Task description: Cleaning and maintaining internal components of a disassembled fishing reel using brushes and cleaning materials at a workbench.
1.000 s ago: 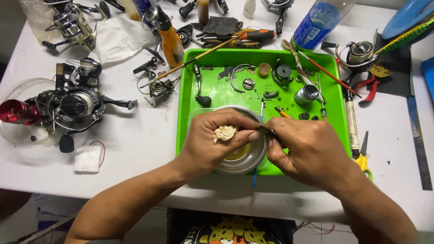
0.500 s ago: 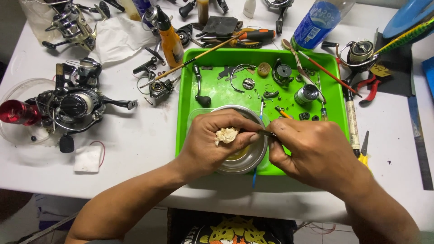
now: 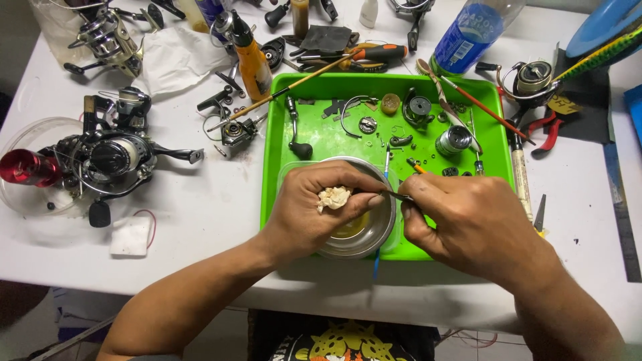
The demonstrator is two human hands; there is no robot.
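Item: thin dark metal part (image 3: 399, 196), held over round steel bowl (image 3: 374, 230) inside bright green plastic tray (image 3: 281, 144).

Left hand (image 3: 321, 214): fingers closed on crumpled cream wad of tissue (image 3: 333, 198), pressed to the part's end.

Right hand (image 3: 468, 224): fingertips pinched on the part.

Handling, as judged: wipe in short strokes above the bowl; pinch firmly.
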